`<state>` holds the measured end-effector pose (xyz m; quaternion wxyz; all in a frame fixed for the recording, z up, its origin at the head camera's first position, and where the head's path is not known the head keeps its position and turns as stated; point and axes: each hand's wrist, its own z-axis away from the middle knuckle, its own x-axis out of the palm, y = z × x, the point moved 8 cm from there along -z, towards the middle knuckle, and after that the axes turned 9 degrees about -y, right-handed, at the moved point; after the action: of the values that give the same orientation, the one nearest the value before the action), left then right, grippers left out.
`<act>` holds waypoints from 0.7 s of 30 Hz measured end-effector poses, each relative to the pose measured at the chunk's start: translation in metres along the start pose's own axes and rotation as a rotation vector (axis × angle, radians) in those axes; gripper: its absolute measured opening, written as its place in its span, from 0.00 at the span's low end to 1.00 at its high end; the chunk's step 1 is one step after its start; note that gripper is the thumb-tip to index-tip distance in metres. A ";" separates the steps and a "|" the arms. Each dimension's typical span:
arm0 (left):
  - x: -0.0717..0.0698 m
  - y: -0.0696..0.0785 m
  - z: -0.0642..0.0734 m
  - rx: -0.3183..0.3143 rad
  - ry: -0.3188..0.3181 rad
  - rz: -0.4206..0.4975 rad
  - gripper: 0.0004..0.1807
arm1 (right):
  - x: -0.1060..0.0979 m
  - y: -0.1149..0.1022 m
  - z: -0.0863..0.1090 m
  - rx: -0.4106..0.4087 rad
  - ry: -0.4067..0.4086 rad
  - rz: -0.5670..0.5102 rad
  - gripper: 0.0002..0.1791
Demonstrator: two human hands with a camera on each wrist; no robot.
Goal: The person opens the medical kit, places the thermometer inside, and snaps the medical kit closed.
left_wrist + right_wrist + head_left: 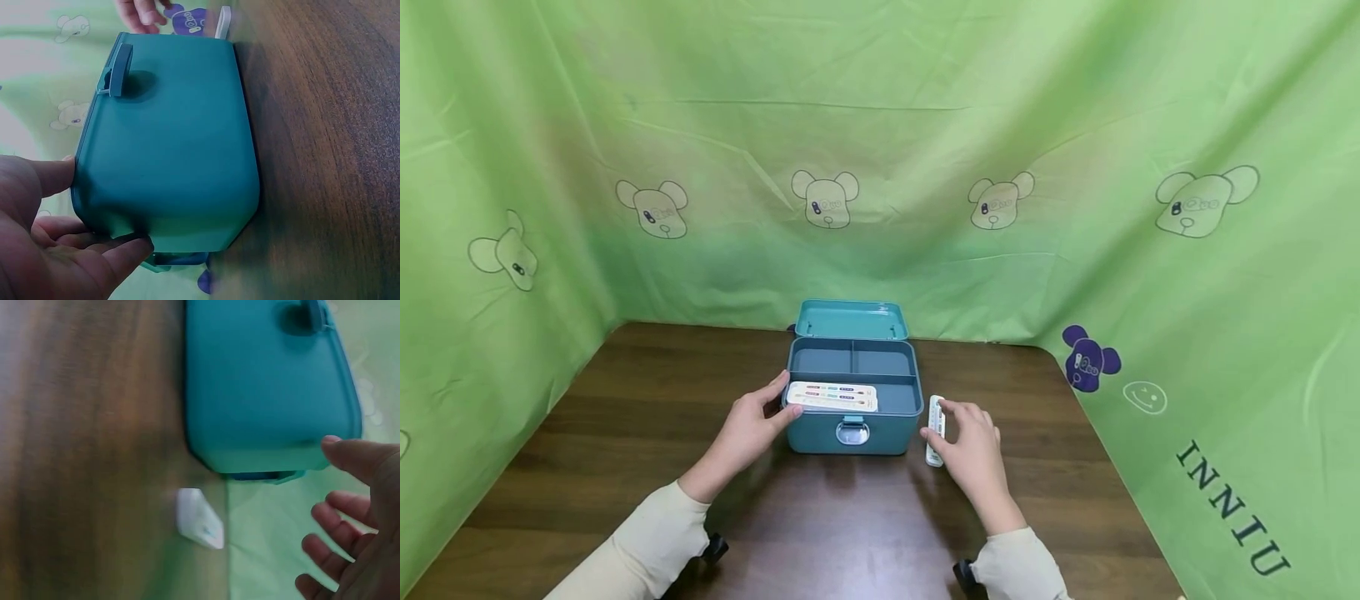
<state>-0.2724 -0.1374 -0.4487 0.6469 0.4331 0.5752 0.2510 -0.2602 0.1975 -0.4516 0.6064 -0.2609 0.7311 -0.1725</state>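
A teal storage box (850, 437) stands with its lid (852, 320) swung back, showing two rear compartments and a wider front one. White flat packs with coloured print (831, 397) lie at the left of the front compartment. My left hand (751, 423) holds the box's front left corner; in the left wrist view the thumb is at the rim and the fingers lie along the outer wall. Right of the box, a slim white printed pack (200, 519) rests on the table. My right hand (972, 446) hovers over it, fingers spread and apart from it in the right wrist view.
A metal clasp (852, 432) sits on the box's front. The brown wooden table (647, 400) reaches back to a green cloth (910, 125) with printed bear heads, which hangs at the back and both sides.
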 end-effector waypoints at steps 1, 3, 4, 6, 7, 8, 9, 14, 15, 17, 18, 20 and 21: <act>0.000 0.000 0.000 0.001 0.000 -0.003 0.40 | 0.003 0.004 0.001 0.023 -0.005 0.005 0.32; 0.000 -0.001 0.001 0.001 0.001 0.000 0.39 | 0.010 0.010 0.002 0.067 -0.017 0.018 0.33; 0.000 -0.002 0.001 0.000 0.000 0.003 0.39 | 0.013 0.014 0.002 0.090 -0.026 0.024 0.33; 0.000 -0.003 0.001 -0.005 0.001 0.007 0.40 | 0.019 0.020 0.003 0.141 -0.053 0.042 0.35; 0.000 -0.004 0.002 -0.008 0.001 0.007 0.40 | 0.022 0.023 0.004 0.165 -0.068 0.046 0.36; 0.000 -0.005 0.002 -0.012 0.002 0.011 0.40 | 0.025 0.026 0.004 0.188 -0.085 0.050 0.36; 0.000 -0.005 0.002 -0.014 0.004 0.010 0.40 | 0.027 0.029 0.005 0.209 -0.102 0.056 0.37; 0.000 -0.005 0.002 -0.019 0.014 0.002 0.40 | 0.034 0.037 0.007 0.282 -0.176 0.104 0.38; 0.001 -0.005 0.002 -0.018 0.013 0.001 0.39 | 0.035 0.037 0.009 0.291 -0.183 0.116 0.38; 0.001 -0.004 0.002 -0.019 0.011 0.001 0.39 | 0.036 0.038 0.011 0.306 -0.184 0.133 0.38; 0.002 -0.003 0.002 -0.019 0.009 0.000 0.39 | 0.037 0.039 0.011 0.310 -0.181 0.138 0.38; 0.002 -0.002 0.003 -0.013 0.010 -0.002 0.39 | 0.038 0.039 0.012 0.317 -0.169 0.141 0.36; 0.001 -0.001 0.003 -0.009 0.012 -0.004 0.39 | 0.038 0.039 0.011 0.319 -0.160 0.142 0.35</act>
<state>-0.2696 -0.1374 -0.4503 0.6457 0.4277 0.5788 0.2550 -0.2607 0.2069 -0.5066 0.7071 -0.1219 0.6604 -0.2215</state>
